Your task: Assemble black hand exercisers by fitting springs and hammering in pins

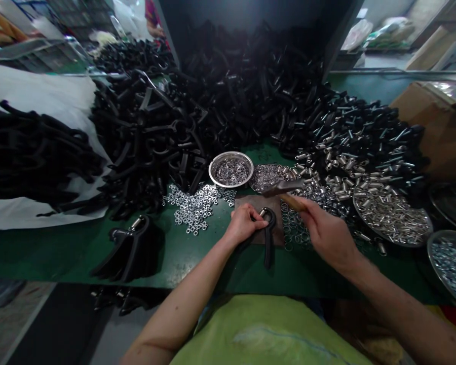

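Note:
My left hand (245,223) has its fingers closed on a black plastic spring clamp (268,241), near the silver coil spring (263,211) at its top. The clamp lies on a brownish square plate (277,203) on the green table, one curved handle pointing toward me. In my right hand (329,235) is a hammer (294,203), gripped by its wooden handle. Its dark metal head hangs just above and right of the clamp, over the plate's far edge. The fingertips of my left hand partly cover the clamp.
Loose nuts (193,208) lie left of the plate. Behind it stands a metal bowl (212,177) of small pins. Springs (344,187) and metal rings (294,230) spread to the right. Black plastic parts (231,106) are heaped behind. Several clamps (131,248) stand at the left table edge.

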`<control>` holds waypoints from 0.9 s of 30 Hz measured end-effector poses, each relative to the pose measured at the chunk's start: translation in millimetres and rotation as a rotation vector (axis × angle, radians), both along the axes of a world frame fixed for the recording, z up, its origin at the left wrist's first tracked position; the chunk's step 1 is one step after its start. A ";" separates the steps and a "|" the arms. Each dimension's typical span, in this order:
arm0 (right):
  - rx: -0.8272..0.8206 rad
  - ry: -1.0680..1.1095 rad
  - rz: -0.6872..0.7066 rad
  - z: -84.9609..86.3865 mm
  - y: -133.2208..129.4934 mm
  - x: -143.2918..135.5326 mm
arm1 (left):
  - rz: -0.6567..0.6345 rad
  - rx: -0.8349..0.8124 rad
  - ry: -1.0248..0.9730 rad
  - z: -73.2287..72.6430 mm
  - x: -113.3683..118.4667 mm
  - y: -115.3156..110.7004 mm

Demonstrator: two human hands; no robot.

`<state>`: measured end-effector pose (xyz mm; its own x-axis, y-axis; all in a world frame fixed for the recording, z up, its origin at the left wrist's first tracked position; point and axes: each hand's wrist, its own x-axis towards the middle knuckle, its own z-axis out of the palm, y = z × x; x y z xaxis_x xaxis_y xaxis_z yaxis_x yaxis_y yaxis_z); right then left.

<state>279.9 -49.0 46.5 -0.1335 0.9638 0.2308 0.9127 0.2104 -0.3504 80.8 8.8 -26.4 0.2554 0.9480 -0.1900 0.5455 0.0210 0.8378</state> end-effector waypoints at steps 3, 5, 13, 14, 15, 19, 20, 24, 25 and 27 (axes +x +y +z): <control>0.041 -0.018 -0.012 -2.9 -3.4 -0.1 | -0.002 0.012 0.007 -1.0 -0.1 -0.2; -0.105 -0.123 0.010 -14.9 -2.9 1.8 | 0.003 0.021 0.013 -2.0 -0.1 -1.0; -0.179 -0.016 0.017 -18.6 -7.6 12.2 | -0.020 0.092 0.022 -1.2 -1.1 -3.7; -0.180 -0.004 0.015 -16.2 -10.3 13.4 | -0.027 0.081 0.038 0.0 -1.2 -3.2; -0.182 0.002 0.012 -14.6 -13.0 14.8 | -0.038 0.069 0.056 1.4 -1.3 -2.5; -0.181 0.021 -0.004 -13.0 -21.0 21.4 | -0.079 0.059 0.093 5.1 -1.8 -0.1; -0.184 0.022 -0.012 -13.0 -22.3 23.1 | -0.082 0.063 0.095 5.5 -2.0 0.1; -0.190 0.028 -0.037 -12.8 -26.7 28.5 | -0.103 0.062 0.109 6.6 -2.8 0.7; -0.189 0.034 -0.038 -12.9 -27.7 29.4 | -0.115 0.055 0.110 6.9 -3.1 0.9; -0.188 0.045 -0.037 -13.6 -29.7 30.4 | -0.129 0.035 0.107 7.4 -3.3 1.2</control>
